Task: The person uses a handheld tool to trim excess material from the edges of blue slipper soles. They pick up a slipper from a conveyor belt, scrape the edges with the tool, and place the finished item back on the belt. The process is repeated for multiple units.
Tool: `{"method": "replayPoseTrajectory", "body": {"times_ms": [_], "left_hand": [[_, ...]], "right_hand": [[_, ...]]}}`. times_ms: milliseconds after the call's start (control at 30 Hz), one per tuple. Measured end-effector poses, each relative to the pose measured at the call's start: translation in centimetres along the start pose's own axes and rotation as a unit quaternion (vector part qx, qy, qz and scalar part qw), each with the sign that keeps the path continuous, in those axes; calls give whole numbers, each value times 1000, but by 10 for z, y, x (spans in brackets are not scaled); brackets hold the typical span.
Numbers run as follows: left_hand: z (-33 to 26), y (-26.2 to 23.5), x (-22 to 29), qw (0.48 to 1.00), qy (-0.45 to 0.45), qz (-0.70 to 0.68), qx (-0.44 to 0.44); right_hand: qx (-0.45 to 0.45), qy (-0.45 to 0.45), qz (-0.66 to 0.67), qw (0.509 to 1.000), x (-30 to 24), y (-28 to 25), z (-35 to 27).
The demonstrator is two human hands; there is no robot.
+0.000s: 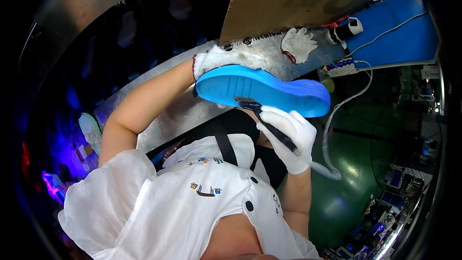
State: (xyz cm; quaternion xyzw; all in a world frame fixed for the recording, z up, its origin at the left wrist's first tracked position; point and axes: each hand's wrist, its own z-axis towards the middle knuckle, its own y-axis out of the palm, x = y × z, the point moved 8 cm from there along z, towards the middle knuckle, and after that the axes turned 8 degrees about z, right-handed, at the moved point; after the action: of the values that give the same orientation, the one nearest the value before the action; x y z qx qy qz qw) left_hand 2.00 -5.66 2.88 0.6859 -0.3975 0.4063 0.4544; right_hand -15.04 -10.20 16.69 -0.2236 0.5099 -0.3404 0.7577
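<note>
Blue shoe sole held up over metal surface, gloved left hand closed around its far edge, gloved right hand gripping a dark brush, bristles touching sole's near edge; spare white glove lying beyond.

Dim overall, with violet glow at left, green glare at lower right, and black, strongly bent fisheye edges.
</note>
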Motion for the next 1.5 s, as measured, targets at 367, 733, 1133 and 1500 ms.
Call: {"method": "replayPoseTrajectory", "body": {"times_ms": [367,733,1133,1500], "left_hand": [[-9,-9,23,996,-5,82,48],[6,-46,-14,997,13,67,45],[-13,40,9,964,39,-258,-59],[-50,65,54,874,202,-424,-126]], "right_hand": [[-23,-31,-39,998,-9,-15,-1],[8,-44,-99,994,-2,-32,-6],[80,-63,184,978,3,-22,2],[296,-62,296,906,3,-35,-36]]}}
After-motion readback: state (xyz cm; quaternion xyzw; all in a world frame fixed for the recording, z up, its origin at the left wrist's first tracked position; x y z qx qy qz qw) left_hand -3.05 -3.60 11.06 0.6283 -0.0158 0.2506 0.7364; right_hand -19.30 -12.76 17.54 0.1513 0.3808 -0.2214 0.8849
